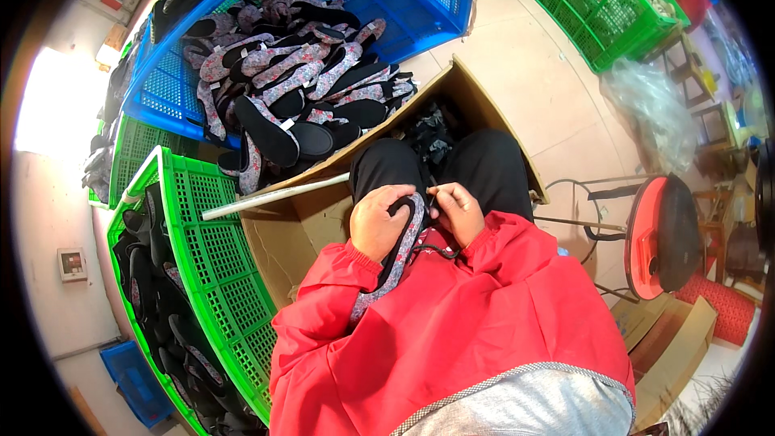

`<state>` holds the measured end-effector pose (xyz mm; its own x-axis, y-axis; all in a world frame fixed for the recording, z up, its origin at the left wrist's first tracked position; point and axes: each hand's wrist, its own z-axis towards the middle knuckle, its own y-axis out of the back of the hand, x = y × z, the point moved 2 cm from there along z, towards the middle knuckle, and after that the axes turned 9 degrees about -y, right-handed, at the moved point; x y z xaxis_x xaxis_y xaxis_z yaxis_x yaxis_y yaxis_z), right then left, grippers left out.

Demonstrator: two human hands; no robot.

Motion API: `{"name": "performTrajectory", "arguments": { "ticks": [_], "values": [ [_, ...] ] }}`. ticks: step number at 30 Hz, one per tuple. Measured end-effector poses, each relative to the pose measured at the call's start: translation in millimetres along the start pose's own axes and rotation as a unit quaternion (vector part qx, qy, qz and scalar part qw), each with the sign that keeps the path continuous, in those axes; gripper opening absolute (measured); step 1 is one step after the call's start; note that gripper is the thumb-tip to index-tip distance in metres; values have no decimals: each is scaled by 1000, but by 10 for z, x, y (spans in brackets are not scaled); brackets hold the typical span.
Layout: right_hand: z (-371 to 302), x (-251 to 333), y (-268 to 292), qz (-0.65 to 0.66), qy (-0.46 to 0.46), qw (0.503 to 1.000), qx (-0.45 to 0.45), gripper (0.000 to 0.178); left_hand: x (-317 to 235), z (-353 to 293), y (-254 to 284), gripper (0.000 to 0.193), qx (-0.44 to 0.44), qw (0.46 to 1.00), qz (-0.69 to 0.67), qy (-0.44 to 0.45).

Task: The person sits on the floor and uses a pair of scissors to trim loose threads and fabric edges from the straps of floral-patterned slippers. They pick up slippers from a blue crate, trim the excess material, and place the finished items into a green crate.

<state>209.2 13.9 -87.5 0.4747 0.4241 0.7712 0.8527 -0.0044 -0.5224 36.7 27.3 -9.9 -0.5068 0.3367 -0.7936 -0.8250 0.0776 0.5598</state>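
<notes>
A slipper with grey-pink floral fabric and a black lining lies over my lap, its toe end between my knees. My left hand is closed around its side, thumb over the edge. Just right of the toe end, my right hand is closed, fingertips pinched together close to the slipper's edge. Whatever those fingertips hold is too small to make out. A thin dark cord loops across the red garment below my right hand.
A blue crate heaped with similar floral slippers stands ahead left. Left of me is a green crate of dark slippers. A cardboard box sits beyond my knees, a pale bar across its left side. A red-rimmed stool stands right.
</notes>
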Motion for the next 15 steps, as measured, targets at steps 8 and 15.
{"name": "performTrajectory", "arguments": {
  "ticks": [8, 15],
  "values": [
    [25, 104, 114, -20, -44, 996, -69, 24, -32, -20, 86, 56, 18, 998, 17, 55],
    [49, 266, 208, 14, -8, 996, -83, 27, -297, 43, 284, 17, 37, 994, 107, 1]
  ]
}}
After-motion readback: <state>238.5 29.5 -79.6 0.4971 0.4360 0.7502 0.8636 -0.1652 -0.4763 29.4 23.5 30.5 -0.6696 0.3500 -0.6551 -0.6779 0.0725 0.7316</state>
